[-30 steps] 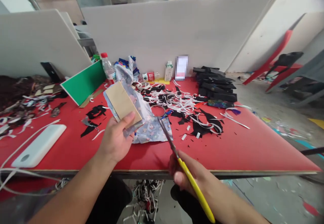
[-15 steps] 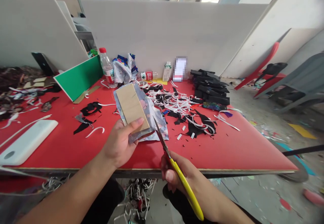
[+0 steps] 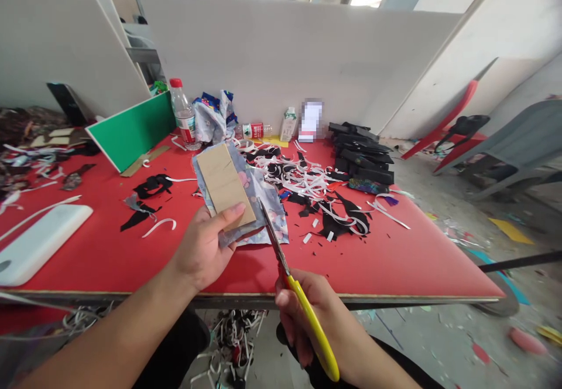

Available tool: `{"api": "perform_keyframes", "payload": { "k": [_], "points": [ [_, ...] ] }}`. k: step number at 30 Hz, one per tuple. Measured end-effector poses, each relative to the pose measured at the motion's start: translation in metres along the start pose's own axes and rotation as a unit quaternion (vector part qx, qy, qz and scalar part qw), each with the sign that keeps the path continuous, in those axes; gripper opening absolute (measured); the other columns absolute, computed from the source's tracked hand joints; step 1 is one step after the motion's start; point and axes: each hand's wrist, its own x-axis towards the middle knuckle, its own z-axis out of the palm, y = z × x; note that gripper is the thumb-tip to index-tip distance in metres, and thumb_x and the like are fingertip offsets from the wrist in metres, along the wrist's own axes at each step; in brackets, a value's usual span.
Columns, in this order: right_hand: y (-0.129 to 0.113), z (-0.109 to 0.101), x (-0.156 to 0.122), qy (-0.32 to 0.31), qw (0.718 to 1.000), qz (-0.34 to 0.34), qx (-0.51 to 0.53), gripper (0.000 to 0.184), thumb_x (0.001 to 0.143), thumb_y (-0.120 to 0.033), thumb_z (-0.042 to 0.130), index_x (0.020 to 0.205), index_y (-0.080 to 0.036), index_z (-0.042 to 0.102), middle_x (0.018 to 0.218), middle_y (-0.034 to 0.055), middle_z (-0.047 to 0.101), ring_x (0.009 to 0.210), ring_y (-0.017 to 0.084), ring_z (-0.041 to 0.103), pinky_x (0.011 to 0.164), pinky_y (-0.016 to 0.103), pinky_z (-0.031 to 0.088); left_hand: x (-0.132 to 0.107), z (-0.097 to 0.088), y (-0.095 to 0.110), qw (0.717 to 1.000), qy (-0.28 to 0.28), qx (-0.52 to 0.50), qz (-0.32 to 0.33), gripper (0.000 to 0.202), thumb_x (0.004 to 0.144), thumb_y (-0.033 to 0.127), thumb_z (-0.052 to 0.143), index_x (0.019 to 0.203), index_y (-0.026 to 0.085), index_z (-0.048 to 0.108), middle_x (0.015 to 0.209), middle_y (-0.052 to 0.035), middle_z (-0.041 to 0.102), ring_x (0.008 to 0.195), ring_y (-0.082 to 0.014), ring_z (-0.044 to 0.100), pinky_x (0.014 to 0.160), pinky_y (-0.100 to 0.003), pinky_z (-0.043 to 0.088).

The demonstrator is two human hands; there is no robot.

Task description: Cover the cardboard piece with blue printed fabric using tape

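Note:
My left hand (image 3: 202, 247) pinches a tan cardboard rectangle (image 3: 223, 182) together with a piece of pale patterned fabric (image 3: 259, 201) underneath it, thumb on top. The fabric sticks out past the card on its right and lower sides. My right hand (image 3: 307, 313) grips yellow-handled scissors (image 3: 290, 277). Their blades point up and left, and the tips lie right beside the card's right edge, over the fabric.
A red table (image 3: 395, 260) carries black and white cut scraps (image 3: 316, 190), a stack of black pieces (image 3: 364, 152), a green board (image 3: 132, 131), a water bottle (image 3: 182, 111), a small carton (image 3: 288, 124) and a white power bank (image 3: 39, 242). Red chairs (image 3: 461, 125) stand at right.
The scissors have moved left and up, closer to the card's right edge. My left hand has kept its hold on the card and fabric, shifting slightly with the view.

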Motion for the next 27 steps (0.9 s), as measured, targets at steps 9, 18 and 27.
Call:
{"api": "perform_keyframes", "payload": {
  "k": [9,18,27],
  "points": [
    [-0.0015,-0.0060,-0.0041,-0.033,0.993,-0.110,-0.004,0.067,0.077,-0.084,0.071,0.087,-0.019,0.055,0.069,-0.0052,0.051,0.052,0.006,0.050,0.050,0.020,0.043,-0.0049,0.0023,0.0004,0.999,-0.037,0.032,0.004,0.059,0.087,0.012,0.078,0.144,0.023,0.065,0.108,-0.0067,0.084,0.099,-0.0234,0.081,0.081,-0.026,0.067],
    [-0.0014,-0.0012,-0.0008,0.030,0.998,-0.051,-0.014,0.068,0.070,-0.083,0.077,0.084,-0.021,0.053,0.060,-0.0080,0.050,0.048,0.006,0.046,0.046,0.019,0.040,-0.0077,0.0060,-0.0019,0.997,-0.035,0.070,0.019,0.063,0.084,0.020,0.082,0.144,0.020,0.065,0.105,-0.0106,0.084,0.100,-0.0289,0.080,0.085,-0.034,0.066],
    [0.0011,-0.0029,0.0011,0.023,0.999,-0.037,-0.017,0.062,0.076,-0.079,0.075,0.086,-0.021,0.055,0.056,-0.0090,0.047,0.042,0.006,0.040,0.038,0.019,0.034,-0.0068,0.0067,-0.0018,0.997,-0.031,0.073,0.027,0.065,0.084,0.021,0.081,0.147,0.023,0.064,0.112,-0.0097,0.083,0.106,-0.0288,0.079,0.087,-0.035,0.065]
  ]
}}
